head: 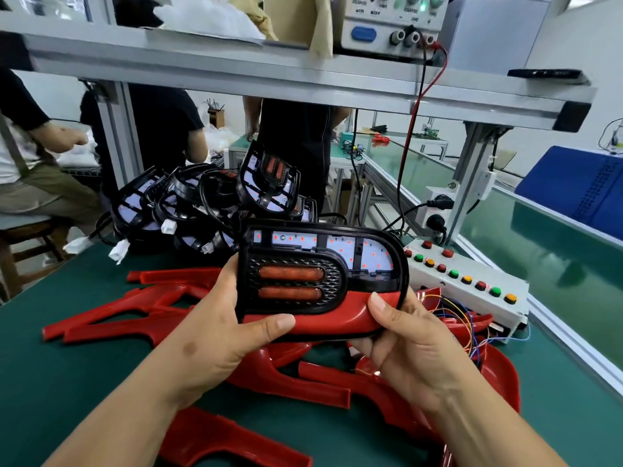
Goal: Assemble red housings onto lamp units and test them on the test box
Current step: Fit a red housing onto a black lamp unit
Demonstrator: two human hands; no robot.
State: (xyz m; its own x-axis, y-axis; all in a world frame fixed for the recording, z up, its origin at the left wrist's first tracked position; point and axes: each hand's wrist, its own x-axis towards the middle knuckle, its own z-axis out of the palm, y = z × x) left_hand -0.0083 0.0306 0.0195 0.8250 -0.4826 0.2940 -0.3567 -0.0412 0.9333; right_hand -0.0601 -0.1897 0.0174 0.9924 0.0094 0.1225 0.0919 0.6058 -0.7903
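The black plastic lamp unit [323, 264], with a white board of small red dots and two orange oval windows in a black mesh patch, is up in the air over the green table mat [50, 382]. It is held between both hands. I see a shiny red plastic housing [337, 320] lying along its lower edge, touching the black rim. The left hand [215, 335] grips the lamp unit's left end, with fingers curled behind it and the thumb pressed flat on the red housing. The right hand [414, 348] grips the lower right corner, thumb on top of the red housing and fingers wrapped underneath.

Below the hands I see more loose red housings [135, 318] spread flat on the mat, some crossing each other. Just right of the lamp unit sits the long white test box [448, 294] with rows of round red, green and orange buttons. A bunch of thin coloured wires [455, 318] lies by its near end. Behind the lamp unit is a heap of other black lamp units [188, 203] with white plugs [118, 252] on black cords. A red lead [415, 112] hangs from a grey power box [394, 28] on the metal shelf [236, 69] above. A green belt [505, 237] runs along the right. People in dark shirts [161, 129] are at the far side.
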